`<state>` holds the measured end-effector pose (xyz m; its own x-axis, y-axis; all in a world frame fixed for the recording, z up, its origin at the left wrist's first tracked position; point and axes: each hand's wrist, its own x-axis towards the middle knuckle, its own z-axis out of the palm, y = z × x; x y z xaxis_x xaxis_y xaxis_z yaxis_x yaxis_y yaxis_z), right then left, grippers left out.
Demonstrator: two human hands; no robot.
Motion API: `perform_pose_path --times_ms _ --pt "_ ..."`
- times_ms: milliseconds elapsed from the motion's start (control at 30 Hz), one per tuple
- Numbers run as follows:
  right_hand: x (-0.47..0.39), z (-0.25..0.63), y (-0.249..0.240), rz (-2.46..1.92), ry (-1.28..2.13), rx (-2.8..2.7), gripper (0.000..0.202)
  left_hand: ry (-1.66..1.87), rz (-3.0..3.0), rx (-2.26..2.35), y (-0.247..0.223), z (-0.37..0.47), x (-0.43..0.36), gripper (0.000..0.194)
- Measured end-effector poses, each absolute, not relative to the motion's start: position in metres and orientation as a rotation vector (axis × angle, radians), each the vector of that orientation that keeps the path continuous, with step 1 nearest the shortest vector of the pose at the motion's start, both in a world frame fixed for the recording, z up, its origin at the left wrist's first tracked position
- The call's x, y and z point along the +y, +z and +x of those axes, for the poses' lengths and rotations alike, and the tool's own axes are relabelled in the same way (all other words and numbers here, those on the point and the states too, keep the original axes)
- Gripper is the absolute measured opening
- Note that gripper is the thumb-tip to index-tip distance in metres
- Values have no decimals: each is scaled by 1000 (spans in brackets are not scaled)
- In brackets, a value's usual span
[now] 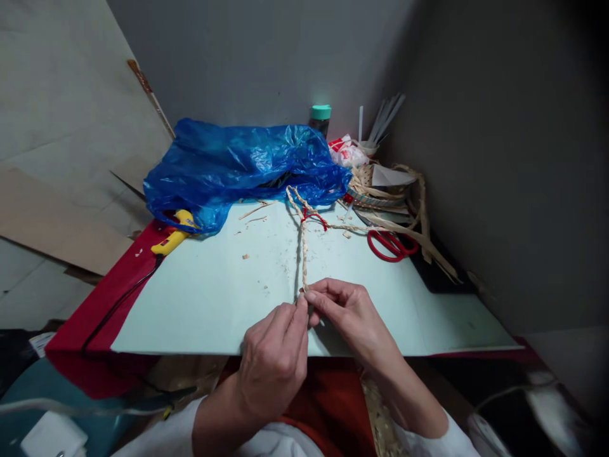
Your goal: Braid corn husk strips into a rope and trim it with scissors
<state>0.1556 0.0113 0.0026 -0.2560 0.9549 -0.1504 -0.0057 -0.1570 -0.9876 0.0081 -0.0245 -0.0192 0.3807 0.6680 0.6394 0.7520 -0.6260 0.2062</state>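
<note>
A pale braided straw cord runs toward me down the middle of the table, its near end pinched between the fingertips of both hands. My left hand is closed, with thumb and forefinger at the cord's end. From the other side, my right hand grips the same spot, thumb against forefinger. Red string is tied round the cord farther up, where a loop stands and another braided length leads off right. My fingers partly hide the cord's tip.
A blue plastic bag lies across the back. Beside it on the left is a yellow glue gun. Red-handled scissors lie at right, near a woven basket with straw strips. A green-lidded jar stands behind. Straw scraps dot the pale sheet.
</note>
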Motion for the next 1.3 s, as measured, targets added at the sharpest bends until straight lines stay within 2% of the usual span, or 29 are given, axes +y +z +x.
perform_pose_path --times_ms 100,233,400,600,767,933,1033,1133,1300 --pt "13 157 1 -1154 1533 -1298 24 -1070 -2579 -1313 -14 2 -25 33" --pt "13 158 -1 -1147 1487 -1326 23 -1253 -2732 -1451 3 -7 -14 24" --pt "9 157 -1 -1158 1461 -1357 27 -1728 -2904 -2199 17 -9 10 11" --pt "5 158 -1 -1198 1300 -1487 24 -1850 -3300 -2660 6 2 23 19" --pt "1 158 -2 -1268 1073 -1643 16 -1647 -3228 -2552 9 2 25 16" --pt "1 157 -1 -1298 994 -1775 17 -1151 -3095 -2335 13 -3 25 16" --pt "2 158 -1 -1327 950 -1859 14 -1005 -3062 -2256 14 -4 23 16" --pt "0 158 1 -1322 935 -1890 10 -1073 -3075 -2314 14 -4 23 11" --pt "-3 157 3 -1361 822 -1976 7 -1491 -3206 -2418 13 -2 26 15"
